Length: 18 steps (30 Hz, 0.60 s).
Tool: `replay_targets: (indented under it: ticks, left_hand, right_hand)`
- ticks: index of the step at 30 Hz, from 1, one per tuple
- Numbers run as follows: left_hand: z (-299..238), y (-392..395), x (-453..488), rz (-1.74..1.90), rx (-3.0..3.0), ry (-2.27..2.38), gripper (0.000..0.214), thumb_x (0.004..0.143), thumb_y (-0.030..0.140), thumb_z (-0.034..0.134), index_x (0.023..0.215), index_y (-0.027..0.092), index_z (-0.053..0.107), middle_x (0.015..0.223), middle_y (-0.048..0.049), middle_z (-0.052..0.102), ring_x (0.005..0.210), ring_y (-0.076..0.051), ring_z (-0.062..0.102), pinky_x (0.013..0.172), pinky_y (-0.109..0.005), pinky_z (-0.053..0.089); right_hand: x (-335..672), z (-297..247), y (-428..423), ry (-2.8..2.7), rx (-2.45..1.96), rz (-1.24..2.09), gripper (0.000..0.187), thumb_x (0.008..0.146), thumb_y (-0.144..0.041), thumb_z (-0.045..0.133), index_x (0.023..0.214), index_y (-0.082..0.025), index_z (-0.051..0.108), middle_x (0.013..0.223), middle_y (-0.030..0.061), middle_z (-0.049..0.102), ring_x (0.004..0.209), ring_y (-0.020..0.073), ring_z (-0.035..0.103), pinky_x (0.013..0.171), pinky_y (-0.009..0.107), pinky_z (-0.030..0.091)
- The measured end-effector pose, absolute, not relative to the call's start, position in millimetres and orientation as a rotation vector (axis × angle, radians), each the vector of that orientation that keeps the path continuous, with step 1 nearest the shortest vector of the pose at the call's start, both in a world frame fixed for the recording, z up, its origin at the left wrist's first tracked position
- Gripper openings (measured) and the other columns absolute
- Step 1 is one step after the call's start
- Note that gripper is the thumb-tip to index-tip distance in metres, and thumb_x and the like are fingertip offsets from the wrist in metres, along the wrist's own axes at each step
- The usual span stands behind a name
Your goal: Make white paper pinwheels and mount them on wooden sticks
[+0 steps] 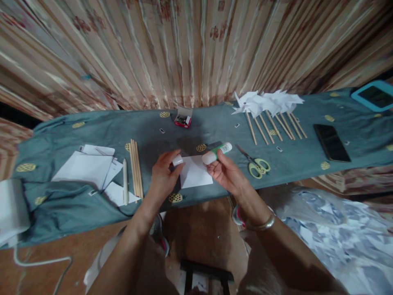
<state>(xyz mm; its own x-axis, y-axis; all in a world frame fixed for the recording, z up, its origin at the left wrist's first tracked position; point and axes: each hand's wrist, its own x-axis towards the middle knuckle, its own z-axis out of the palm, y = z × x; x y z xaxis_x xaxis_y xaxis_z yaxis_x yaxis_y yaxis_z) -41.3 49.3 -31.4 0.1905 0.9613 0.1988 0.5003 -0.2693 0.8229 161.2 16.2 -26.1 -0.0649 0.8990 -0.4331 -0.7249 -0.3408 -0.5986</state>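
Between the thumb and fingers of my left hand point(164, 174) is a white cap point(177, 160). My right hand point(227, 172) grips a green and white glue stick point(220, 150), tilted, its white end toward the cap and apart from it. Below both hands a square sheet of white paper point(195, 174) lies flat on the table. Green-handled scissors point(254, 164) rest just right of my right hand. To the left of my left hand are several wooden sticks point(135, 168) in a bundle and a white pen-like tool point(125, 182).
Paper pinwheels point(267, 102) on sticks lie at the back right, near a black phone point(331, 142) and a blue-framed device point(374, 96). A small open red box point(183, 117) stands at the back. Paper sheets point(86, 168) lie left. A bag of paper pieces point(344, 229) sits below right.
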Motion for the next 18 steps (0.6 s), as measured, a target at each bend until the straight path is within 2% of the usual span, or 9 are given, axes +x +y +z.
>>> replay_targets:
  ticks: [2, 7, 11, 14, 18]
  left_hand:
    - [-35.2, 54.0, -48.5, 0.923, 2.114, 1.433, 0.037, 0.084, 0.022, 0.059, 0.120, 0.017, 0.066, 0.118, -0.0113, 0.068, 0.111, -0.027, 0.060, 0.100, -0.046, 0.048]
    - [-41.6, 59.3, -53.3, 0.771, 2.299, 1.479, 0.046, 0.085, 0.013, 0.047, 0.130, 0.017, 0.059, 0.129, -0.0118, 0.063, 0.119, -0.029, 0.054, 0.106, -0.050, 0.043]
    - [-38.0, 55.2, -51.6, 0.820, 2.334, 1.497, 0.046, 0.087, 0.014, 0.047, 0.132, 0.018, 0.056, 0.140, -0.0108, 0.056, 0.135, -0.030, 0.045, 0.112, -0.051, 0.037]
    - [-31.7, 43.1, -48.4, 0.852, 2.419, 1.410, 0.044, 0.089, 0.012, 0.046, 0.131, 0.020, 0.055, 0.146, -0.0099, 0.050, 0.144, -0.029, 0.034, 0.116, -0.055, 0.030]
    - [-32.9, 16.0, -41.0, 0.789, 2.528, 1.084, 0.037, 0.092, 0.013, 0.045, 0.126, 0.019, 0.059, 0.140, -0.0110, 0.057, 0.141, -0.027, 0.041, 0.116, -0.055, 0.034]
  right_hand:
    - [160.0, -26.2, 16.0, -0.247, -0.914, 1.721, 0.037, 0.063, -0.049, 0.087, 0.079, -0.020, 0.070, 0.077, 0.0005, 0.075, 0.061, 0.0090, 0.063, 0.056, 0.019, 0.054]
    - [159.4, -24.7, 14.8, -0.314, -0.968, 1.691, 0.035, 0.064, -0.047, 0.086, 0.079, -0.021, 0.069, 0.077, -0.0006, 0.074, 0.062, 0.0091, 0.063, 0.058, 0.019, 0.055]
    - [164.5, -21.3, 13.8, -0.498, -1.066, 1.600, 0.032, 0.064, -0.042, 0.087, 0.081, -0.022, 0.071, 0.079, -0.0014, 0.072, 0.066, 0.0100, 0.063, 0.068, 0.023, 0.056]
    - [165.3, -18.9, 13.4, -0.716, -1.167, 1.482, 0.031, 0.063, -0.046, 0.086, 0.080, -0.023, 0.072, 0.080, -0.0009, 0.072, 0.072, 0.0132, 0.065, 0.076, 0.028, 0.055]
    - [160.0, -22.2, 12.7, -1.004, -1.293, 1.259, 0.031, 0.067, -0.048, 0.082, 0.079, -0.023, 0.068, 0.077, -0.0009, 0.070, 0.073, 0.0160, 0.063, 0.074, 0.031, 0.052]
